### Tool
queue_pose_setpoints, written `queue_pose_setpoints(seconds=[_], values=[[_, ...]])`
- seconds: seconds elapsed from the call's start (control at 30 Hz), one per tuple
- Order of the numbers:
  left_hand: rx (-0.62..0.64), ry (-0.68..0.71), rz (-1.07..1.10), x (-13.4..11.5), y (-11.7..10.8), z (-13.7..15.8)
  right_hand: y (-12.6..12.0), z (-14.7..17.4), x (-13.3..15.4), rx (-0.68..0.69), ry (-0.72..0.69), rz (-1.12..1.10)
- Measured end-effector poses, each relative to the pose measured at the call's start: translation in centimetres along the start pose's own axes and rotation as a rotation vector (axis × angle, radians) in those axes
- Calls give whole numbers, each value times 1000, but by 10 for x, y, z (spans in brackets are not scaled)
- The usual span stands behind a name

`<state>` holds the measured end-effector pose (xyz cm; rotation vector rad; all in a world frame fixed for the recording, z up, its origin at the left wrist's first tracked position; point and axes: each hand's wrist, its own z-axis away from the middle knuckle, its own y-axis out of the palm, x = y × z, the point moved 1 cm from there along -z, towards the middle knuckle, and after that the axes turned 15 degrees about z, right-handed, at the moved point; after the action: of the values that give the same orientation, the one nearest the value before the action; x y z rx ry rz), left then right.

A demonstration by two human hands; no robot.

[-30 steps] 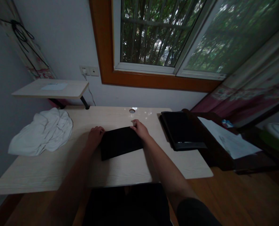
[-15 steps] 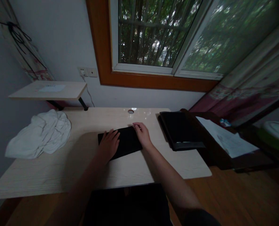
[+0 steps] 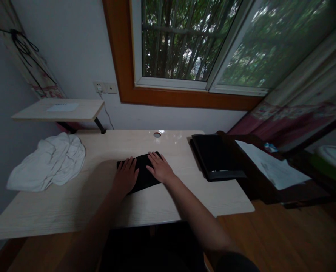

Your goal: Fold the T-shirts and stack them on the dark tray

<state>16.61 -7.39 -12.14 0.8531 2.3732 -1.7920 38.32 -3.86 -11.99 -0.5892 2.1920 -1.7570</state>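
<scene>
A flat black rectangle (image 3: 143,172), which looks like folded fabric or a soft sleeve, lies on the pale wooden desk (image 3: 153,206) before me. My left hand (image 3: 127,175) rests on its left part, palm down with the fingers stretched out. On its right part my right hand (image 3: 160,168) lies flat, fingers spread and pointing to the far edge. Both hands press on top of the black piece without gripping it. The surface under my palms is hidden.
A crumpled white cloth (image 3: 49,164) lies on the desk's left side, below a raised shelf (image 3: 84,109). Stacked flat black items (image 3: 217,155) lie at the right edge. Beyond, papers (image 3: 271,166) rest on a dark surface. A round cable hole (image 3: 157,135) is near the back edge.
My right hand has gone from pinching the black piece's far right corner to lying flat on it, further left. The piece's right side now reaches less far right. My left hand shifted slightly left.
</scene>
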Motion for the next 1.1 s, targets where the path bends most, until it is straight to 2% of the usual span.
queue_pose_setpoints(seconds=[0.17,0.33,0.5,0.63,0.73,0.8,0.97,1.03,1.1], values=[[5,-79,42,15,-7,10,1,4,-24,39,46,-45],[16,-158,41,39,-22,25,3,15,-48,14,85,-90],[51,-129,2,72,-33,46,0,33,-63,-84,129,-185],[-37,-81,76,87,-36,58,-15,53,-61,-216,122,-306],[-135,-49,200,79,-43,59,-30,71,-55,-264,99,-352],[-134,-10,261,65,-48,58,-37,82,-52,-251,42,-351],[151,189,264,24,-46,63,-39,97,-48,-213,-123,-259],[208,231,237,17,-41,67,-38,97,-48,-207,-140,-205],[209,233,207,16,-36,70,-39,94,-48,-189,-141,-144]])
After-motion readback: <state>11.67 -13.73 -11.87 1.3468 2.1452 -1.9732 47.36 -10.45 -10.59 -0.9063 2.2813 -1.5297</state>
